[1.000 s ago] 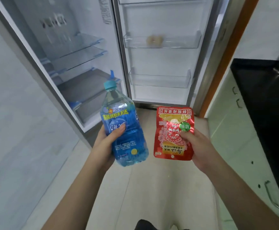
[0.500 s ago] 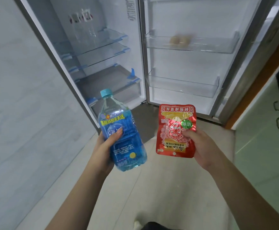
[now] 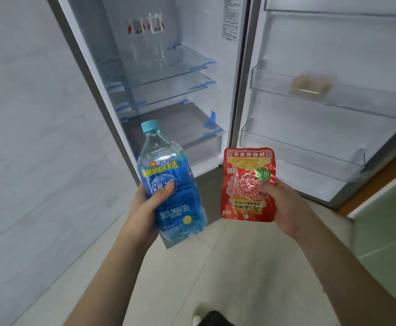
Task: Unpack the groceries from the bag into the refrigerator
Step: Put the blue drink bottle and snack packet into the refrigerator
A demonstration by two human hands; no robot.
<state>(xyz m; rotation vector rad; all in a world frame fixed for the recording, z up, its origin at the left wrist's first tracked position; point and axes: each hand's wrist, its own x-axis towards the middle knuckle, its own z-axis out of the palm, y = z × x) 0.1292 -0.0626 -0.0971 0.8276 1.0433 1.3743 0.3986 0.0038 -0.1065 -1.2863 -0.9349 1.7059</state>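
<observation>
Left hand (image 3: 145, 208) grips a blue drink bottle (image 3: 168, 184), thumb across its label. Right hand (image 3: 284, 208) pinches a red snack pouch (image 3: 244, 184). Both are held in front of the open refrigerator (image 3: 180, 74), above the floor (image 3: 215, 267).

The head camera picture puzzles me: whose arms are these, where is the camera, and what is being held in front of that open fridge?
There is no machine here. A person wears a camera on the head, so you look down along their own arms. The left hand grips a blue drink bottle. The right hand pinches a red snack packet. Ahead stands the open refrigerator: two clear bottles stand on a glass shelf, and something pale and blurred lies in a door bin.
</observation>
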